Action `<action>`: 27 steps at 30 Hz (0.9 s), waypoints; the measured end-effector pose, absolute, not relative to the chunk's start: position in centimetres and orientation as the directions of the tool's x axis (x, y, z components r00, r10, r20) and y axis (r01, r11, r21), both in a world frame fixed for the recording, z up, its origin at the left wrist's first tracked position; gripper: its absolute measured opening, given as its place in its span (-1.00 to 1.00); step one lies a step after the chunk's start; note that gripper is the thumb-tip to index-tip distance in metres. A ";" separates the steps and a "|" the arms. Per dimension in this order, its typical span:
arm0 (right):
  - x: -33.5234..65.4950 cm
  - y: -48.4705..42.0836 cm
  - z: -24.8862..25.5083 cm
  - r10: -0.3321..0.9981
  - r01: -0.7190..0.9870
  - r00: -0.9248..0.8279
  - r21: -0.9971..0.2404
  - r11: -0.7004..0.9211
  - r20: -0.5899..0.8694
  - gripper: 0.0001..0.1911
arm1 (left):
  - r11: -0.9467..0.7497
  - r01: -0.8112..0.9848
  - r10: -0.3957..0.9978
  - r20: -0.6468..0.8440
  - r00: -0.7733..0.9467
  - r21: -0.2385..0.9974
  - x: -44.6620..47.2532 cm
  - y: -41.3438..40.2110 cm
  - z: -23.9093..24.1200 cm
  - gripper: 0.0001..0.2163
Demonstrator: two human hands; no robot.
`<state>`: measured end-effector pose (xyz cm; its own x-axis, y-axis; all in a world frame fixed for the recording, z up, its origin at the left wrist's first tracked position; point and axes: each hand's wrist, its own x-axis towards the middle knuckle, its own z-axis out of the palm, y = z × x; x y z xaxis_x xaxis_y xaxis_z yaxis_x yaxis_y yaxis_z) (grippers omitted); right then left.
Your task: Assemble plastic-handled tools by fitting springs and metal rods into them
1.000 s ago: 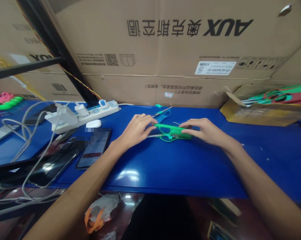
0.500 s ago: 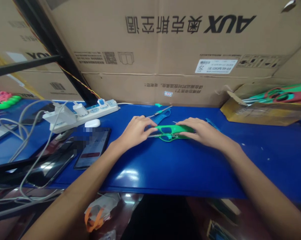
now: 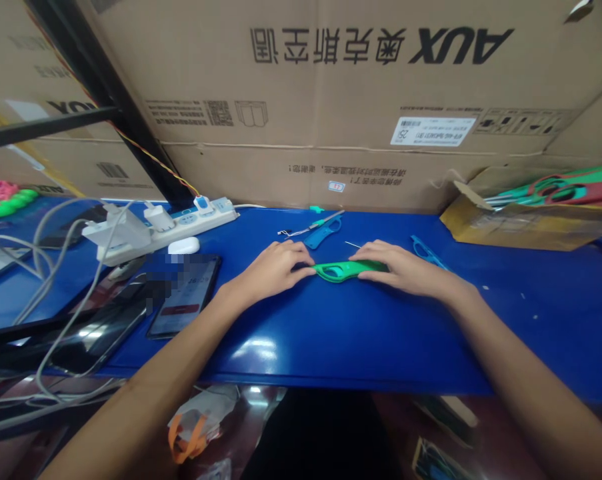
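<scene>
My left hand (image 3: pixel 285 268) pinches the left end of a green lighter casing (image 3: pixel 351 269) between thumb and fingers. On the other end my right hand (image 3: pixel 398 265) is closed, its fingers and thumb covering that part. The casing lies level just above or on the table; I cannot tell which. A turquoise piece (image 3: pixel 333 272) shows in its opening. Behind the hands lies a blue casing half (image 3: pixel 325 233) with a metal tube and thin wires beside it. Another blue casing piece (image 3: pixel 423 251) rests behind my right wrist. A thin metal rod (image 3: pixel 351 244) sticks out near my right fingertips.
A cardboard box (image 3: pixel 511 230) of green and red lighters stands at right on the blue table (image 3: pixel 301 340). Left are a power strip (image 3: pixel 181 227) with plugs, a white earbud case (image 3: pixel 183 245), a phone (image 3: pixel 185 303) and loose cables. Large cartons (image 3: pixel 331 127) stand behind.
The upper green half has come down onto the lower one, and the two now look like one casing. The metal tube near my left fingers is no longer visible.
</scene>
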<state>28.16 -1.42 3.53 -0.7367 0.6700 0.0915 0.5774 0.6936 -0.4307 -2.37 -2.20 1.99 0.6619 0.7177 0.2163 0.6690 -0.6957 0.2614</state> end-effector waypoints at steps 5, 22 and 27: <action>28.1 -1.5 3.6 0.673 0.591 -0.737 -0.419 0.690 0.068 -0.60 | -0.697 0.674 0.717 0.224 0.660 0.245 -2.4 -2.2 1.8 -0.82; 28.7 -0.9 3.1 0.676 0.609 -0.735 -0.386 0.693 0.053 -0.52 | -0.665 0.715 0.746 0.231 0.625 0.216 -1.6 -2.5 1.5 -0.81; 28.1 -1.3 3.0 0.685 0.622 -0.722 -0.341 0.705 0.097 -0.59 | -0.666 0.710 0.745 0.249 0.619 0.229 -1.6 -2.4 1.5 -0.83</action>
<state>28.06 -1.27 3.04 -0.7222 0.6848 0.0971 0.6224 0.7047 -0.3406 -1.64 -2.43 1.46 0.6191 0.7448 0.2490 0.7096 -0.6663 0.2289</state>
